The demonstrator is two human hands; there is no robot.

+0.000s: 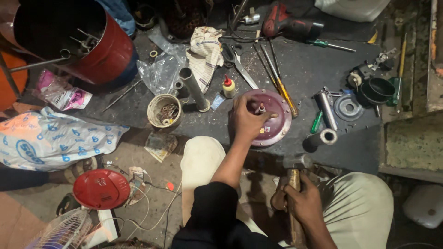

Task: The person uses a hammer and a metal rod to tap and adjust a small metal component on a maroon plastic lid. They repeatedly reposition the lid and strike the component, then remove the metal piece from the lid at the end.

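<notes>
the left hand (247,121) presses fingers around the small shaft (261,109) atop a maroon domed cover (277,121) on the dark mat (314,69), while the right hand (300,203) grips a wooden-handled hammer (295,173).

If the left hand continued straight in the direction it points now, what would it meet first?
The left hand points up and to the right, resting on the maroon round cover. Its fingers are already at the small shaft in the cover's middle, so that comes first. Beyond the rim lie the screwdrivers, though heights are unclear.
</notes>
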